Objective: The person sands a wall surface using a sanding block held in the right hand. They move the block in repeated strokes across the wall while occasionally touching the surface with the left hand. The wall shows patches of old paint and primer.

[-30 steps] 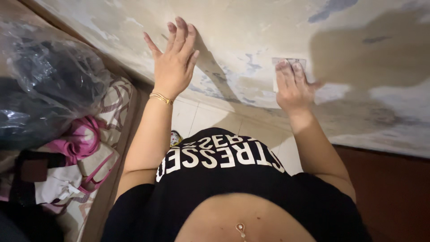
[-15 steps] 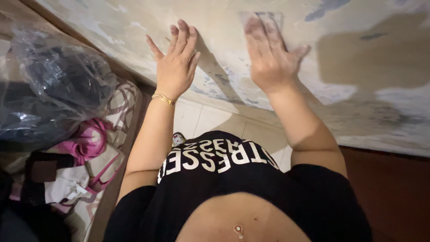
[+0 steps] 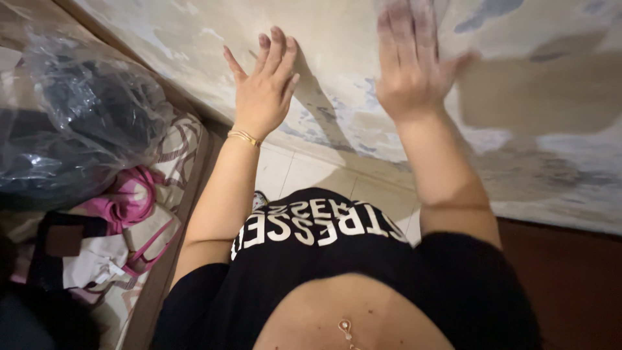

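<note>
From the head camera, I saw my left hand [image 3: 264,91] pressed flat and open on the wall [image 3: 337,45], fingers spread, holding nothing. My right hand [image 3: 411,68], blurred, lay flat near the wall's upper edge; whether a sheet was under its fingers I could not tell. At the left edge sat a clear plastic bag [image 3: 78,123] of dark things above pink sandals [image 3: 133,207].

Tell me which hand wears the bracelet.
The left hand: a thin gold bracelet circles its wrist, palm flat on the wall. The right hand, blurred, has a bare wrist.
</note>
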